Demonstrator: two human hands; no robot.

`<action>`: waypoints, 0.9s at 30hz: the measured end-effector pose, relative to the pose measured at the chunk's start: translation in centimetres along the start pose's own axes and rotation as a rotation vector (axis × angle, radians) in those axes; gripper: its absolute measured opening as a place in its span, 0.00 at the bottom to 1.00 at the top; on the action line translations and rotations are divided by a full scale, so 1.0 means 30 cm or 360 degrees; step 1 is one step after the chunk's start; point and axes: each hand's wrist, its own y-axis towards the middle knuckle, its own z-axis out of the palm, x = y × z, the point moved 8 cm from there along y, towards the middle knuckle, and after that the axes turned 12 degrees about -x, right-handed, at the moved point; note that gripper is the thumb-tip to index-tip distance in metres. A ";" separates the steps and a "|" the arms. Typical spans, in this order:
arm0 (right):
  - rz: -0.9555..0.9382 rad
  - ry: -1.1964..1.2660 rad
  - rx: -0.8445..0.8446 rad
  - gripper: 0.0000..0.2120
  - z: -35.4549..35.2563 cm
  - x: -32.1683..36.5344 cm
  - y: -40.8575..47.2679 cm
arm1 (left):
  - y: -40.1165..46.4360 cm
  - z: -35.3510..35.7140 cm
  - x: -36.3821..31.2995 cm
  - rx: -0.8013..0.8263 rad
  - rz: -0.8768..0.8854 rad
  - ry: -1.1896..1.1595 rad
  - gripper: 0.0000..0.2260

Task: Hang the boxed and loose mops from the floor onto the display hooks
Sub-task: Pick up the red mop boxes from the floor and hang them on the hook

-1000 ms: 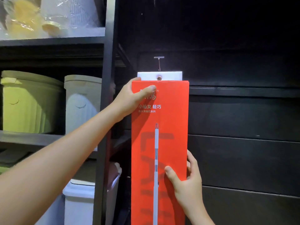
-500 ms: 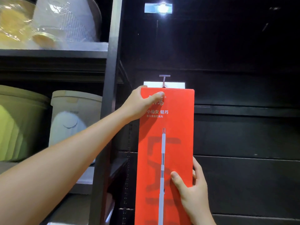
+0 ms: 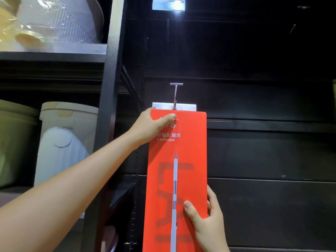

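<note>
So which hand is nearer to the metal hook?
Left. The left hand grips the red mop box's top, just below the hook; the right hand holds its lower edge.

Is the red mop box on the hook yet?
Apparently on: the hook meets the box's white tab. Both hands grip the red mop box.

This is a shop aisle selling household goods. A metal display hook (image 3: 175,95) juts from a dark slatted wall panel (image 3: 263,157), with a shiny price-tag holder (image 3: 168,4) above it, and a red retail mop box (image 3: 177,179) printed with a product picture hangs there. Beside it, black shelving (image 3: 109,73) carries lidded plastic bins (image 3: 63,140) and plastic-wrapped wares (image 3: 51,22).
</note>
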 end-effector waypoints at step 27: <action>-0.0026 -0.0167 0.0121 0.41 0.055 -0.199 0.021 | -0.666 0.132 0.512 -0.0346 -0.0433 -0.0391 0.27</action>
